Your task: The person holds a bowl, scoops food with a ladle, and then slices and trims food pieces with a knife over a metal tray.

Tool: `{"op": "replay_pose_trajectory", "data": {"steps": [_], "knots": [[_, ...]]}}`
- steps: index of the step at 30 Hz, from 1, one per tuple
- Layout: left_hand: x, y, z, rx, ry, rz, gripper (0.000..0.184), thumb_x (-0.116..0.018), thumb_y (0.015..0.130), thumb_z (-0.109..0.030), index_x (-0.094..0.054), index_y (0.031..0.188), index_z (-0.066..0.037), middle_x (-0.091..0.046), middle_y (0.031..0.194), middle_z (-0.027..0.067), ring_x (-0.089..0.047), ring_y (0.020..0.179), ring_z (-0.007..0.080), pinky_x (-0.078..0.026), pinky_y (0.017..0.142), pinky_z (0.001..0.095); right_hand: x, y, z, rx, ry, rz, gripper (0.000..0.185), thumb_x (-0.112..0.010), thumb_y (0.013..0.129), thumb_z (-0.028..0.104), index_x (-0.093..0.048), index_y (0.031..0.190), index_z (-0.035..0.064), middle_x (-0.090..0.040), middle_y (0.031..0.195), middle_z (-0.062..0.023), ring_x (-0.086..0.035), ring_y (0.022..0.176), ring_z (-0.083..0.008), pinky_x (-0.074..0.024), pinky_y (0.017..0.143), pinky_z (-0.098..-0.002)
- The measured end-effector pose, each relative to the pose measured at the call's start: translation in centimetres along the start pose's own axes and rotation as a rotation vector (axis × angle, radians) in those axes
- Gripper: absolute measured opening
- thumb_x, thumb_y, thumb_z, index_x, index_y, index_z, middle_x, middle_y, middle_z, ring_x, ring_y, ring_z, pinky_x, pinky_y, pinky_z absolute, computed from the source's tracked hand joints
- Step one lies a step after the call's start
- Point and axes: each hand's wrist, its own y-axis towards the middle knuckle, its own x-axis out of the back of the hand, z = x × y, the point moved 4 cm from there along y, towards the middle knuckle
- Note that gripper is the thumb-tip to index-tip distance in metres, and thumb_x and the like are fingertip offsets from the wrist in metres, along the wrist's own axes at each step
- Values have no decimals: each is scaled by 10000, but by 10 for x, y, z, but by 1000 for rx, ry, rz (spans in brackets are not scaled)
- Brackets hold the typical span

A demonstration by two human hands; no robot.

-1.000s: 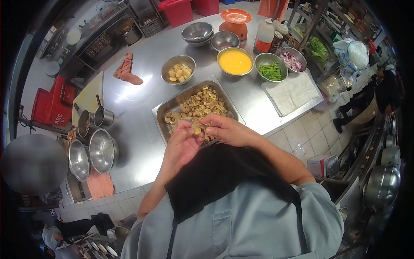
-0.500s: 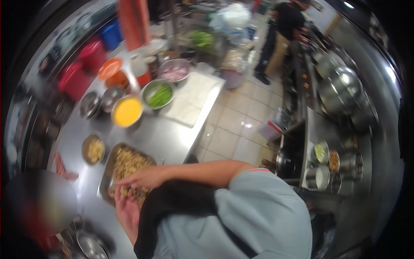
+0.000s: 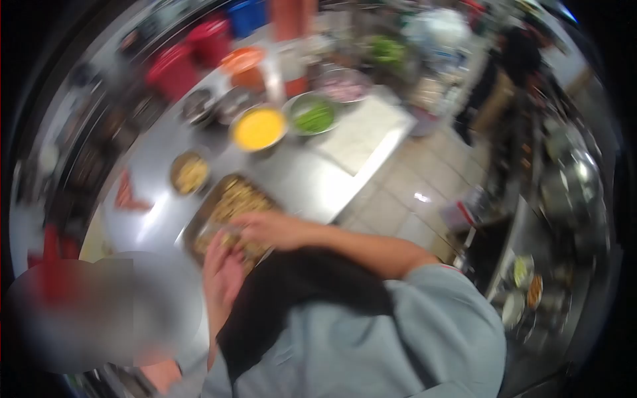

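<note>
A rectangular metal tray (image 3: 192, 232) on the steel table holds many small tan-brown food pieces (image 3: 242, 197), perhaps sliced mushrooms. Over its near end, my right hand (image 3: 269, 230) reaches in from the right, fingers bent together and pointing left. My left hand (image 3: 227, 268) comes up from below at the tray's near edge, palm partly turned up, fingers curled toward the right fingertips. The two hands meet around something small and tan, but blur keeps me from telling what it is or which hand grips it.
Beyond the tray stand a bowl of pale yellow pieces (image 3: 192, 175), a bowl of yellow liquid (image 3: 259, 129), a bowl of chopped greens (image 3: 314, 119) and a white board (image 3: 365, 136). A person's hand (image 3: 129, 192) rests at left. Another person (image 3: 507, 73) stands near the stoves.
The view has swung, so the table and bowls sit further right in it. Both hands stay together over the tray's near end. A person's arm now shows at lower left.
</note>
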Motion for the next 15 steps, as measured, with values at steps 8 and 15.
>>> {"op": "replay_pose_trajectory", "data": {"steps": [8, 15], "knots": [[-14, -5, -8, -127, 49, 38, 387, -631, 1011, -19, -548, 1388, -28, -665, 1210, 85, -658, 1052, 185, -533, 902, 325, -3, -7, 27, -260, 104, 41, 475, -532, 1104, 243, -448, 1552, 111, -568, 954, -10, -514, 815, -95, -463, 722, -276], [-9, -7, -7, -203, 66, 28, 334, -671, 994, -8, -569, 1311, -34, -688, 1147, 96, -678, 1033, 203, -553, 907, 365, -15, -1, 43, -186, 29, 101, 503, -552, 1095, 243, -415, 1541, 55, -630, 1059, -84, -575, 945, -155, -483, 853, -326]]}}
